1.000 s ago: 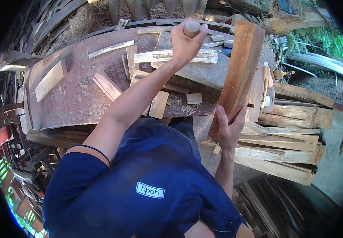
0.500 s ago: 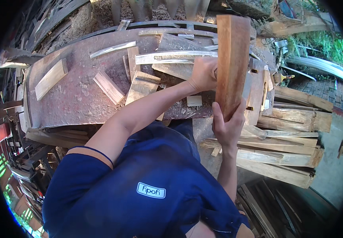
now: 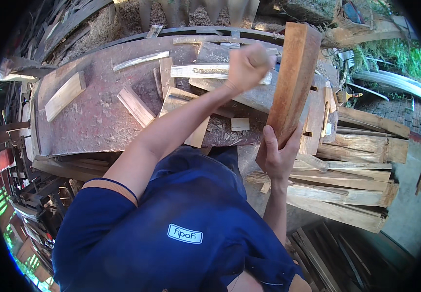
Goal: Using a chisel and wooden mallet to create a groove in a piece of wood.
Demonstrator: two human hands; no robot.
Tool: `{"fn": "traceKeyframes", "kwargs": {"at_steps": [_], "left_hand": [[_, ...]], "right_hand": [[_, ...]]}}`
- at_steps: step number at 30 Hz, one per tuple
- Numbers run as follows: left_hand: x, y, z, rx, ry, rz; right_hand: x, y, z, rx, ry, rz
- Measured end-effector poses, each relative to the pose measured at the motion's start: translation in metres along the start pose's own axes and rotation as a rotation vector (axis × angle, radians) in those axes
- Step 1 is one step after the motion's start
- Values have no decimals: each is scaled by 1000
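A thick reddish-brown wooden beam (image 3: 293, 80) stands tilted in front of me above the right part of the bench, its top end leaning away to the right. Around its lower end my right hand (image 3: 281, 155) is closed, with the thumb along the near face. My left hand (image 3: 250, 69) is a slightly blurred fist to the left of the beam, apart from it. What that fist holds, if anything, is hidden. Below it lies a pale wooden strip (image 3: 198, 71) with a dark slot, and a small square block (image 3: 240, 124) rests near the bench's front edge.
The dusty reddish workbench (image 3: 101, 117) carries wood offcuts, including a pale board (image 3: 65, 96) and a short block (image 3: 136, 107). Shaped wooden pieces (image 3: 351, 190) are stacked at the right. A paintbrush (image 3: 349, 96) lies beyond them. Sawdust and shavings lie behind the bench.
My left hand has come away from the beam, moving up and left. The beam's top has swung right, and its lower end has tipped left in my right hand.
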State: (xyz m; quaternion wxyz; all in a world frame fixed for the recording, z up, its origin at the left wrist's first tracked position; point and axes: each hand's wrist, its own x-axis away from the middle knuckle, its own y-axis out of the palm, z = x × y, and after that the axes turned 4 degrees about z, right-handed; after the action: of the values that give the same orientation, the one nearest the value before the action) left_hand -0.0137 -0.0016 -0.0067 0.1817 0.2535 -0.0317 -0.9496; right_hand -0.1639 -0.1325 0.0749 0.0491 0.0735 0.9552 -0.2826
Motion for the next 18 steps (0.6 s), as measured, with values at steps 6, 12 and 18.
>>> {"fn": "traceKeyframes", "kwargs": {"at_steps": [6,12,18], "left_hand": [[-50,-47,-23,481,-431,463],[-43,-45,-7,482,-343,424],[-31,-38,-9,241,-234,243]], "right_hand": [[7,-4,11,-49,44,21],[12,-6,18,-65,108,0],[14,-4,13,-65,112,-4]]}}
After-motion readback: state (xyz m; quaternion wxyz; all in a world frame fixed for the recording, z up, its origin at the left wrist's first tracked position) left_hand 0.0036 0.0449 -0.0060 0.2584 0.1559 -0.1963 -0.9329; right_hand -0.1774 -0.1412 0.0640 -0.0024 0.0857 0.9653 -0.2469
